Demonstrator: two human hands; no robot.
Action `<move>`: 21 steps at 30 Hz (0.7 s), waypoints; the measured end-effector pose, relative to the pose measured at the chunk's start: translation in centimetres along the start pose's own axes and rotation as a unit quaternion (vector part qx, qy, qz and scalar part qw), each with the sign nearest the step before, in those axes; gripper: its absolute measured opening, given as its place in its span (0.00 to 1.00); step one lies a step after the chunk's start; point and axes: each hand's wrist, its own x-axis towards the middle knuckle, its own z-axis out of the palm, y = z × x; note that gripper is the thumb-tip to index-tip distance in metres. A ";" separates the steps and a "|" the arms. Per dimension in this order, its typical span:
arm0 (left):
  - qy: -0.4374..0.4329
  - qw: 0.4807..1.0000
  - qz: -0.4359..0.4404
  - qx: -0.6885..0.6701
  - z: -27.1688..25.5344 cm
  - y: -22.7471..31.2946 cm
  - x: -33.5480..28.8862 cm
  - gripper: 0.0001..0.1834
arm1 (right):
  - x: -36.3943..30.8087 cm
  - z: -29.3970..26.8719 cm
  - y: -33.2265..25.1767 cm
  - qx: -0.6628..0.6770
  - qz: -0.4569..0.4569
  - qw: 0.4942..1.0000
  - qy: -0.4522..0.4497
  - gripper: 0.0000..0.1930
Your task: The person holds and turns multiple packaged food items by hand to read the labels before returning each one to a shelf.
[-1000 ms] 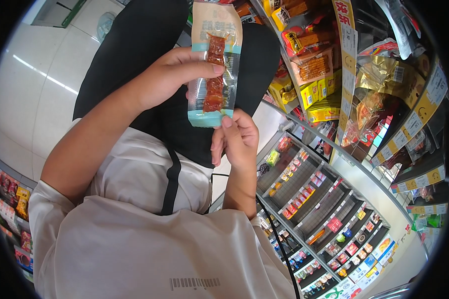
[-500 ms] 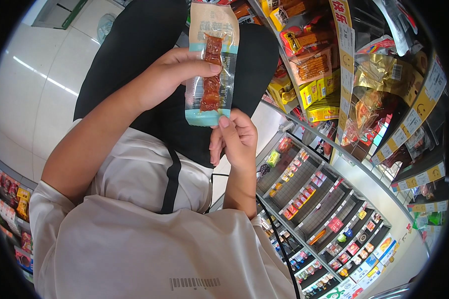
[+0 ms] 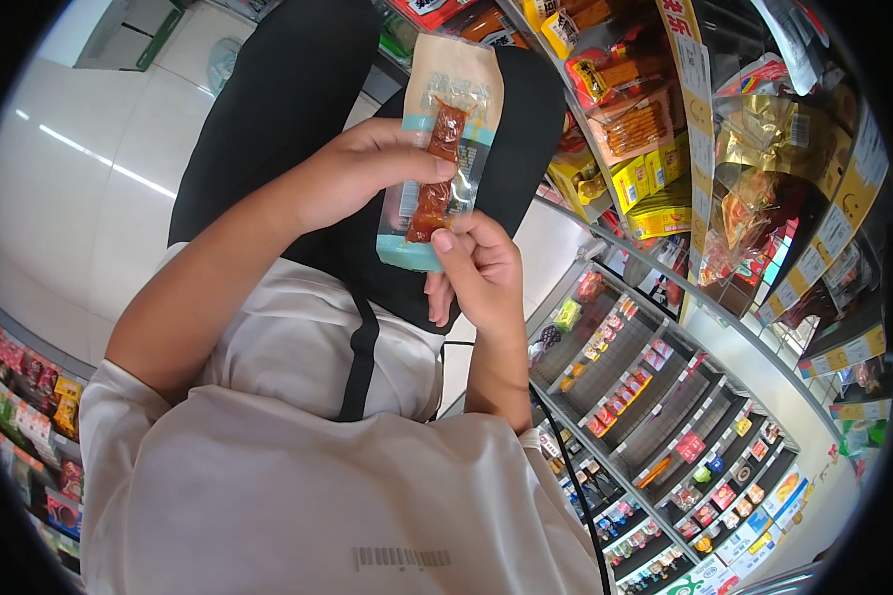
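Note:
Both hands hold one snack packet in front of my dark-trousered legs. The packet has a beige top, a clear window and a light blue end, and through the window a reddish-brown strip of meat shows. My left hand grips its left side, the thumb lying across the meat strip. Nearer to me, my right hand pinches the packet's lower right edge between thumb and fingers. The packet is tilted, its beige end leaning away to the right. Fingers behind the packet are hidden.
Racks of packaged snacks rise close on my right, with yellow price strips along them. Lower right stands a shelf unit with small goods. Another goods shelf is at the left edge, beside pale floor tiles.
The packet has tilted, its beige end swinging right and down. My right hand has slid up its right edge, now beside the meat strip's lower end. The whole view has shifted slightly.

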 end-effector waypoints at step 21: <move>0.162 0.984 0.064 0.037 -2.5 5.3 -1.9 0.08 | 6.5 7.5 1.1 0.095 -0.003 0.988 -0.123 0.13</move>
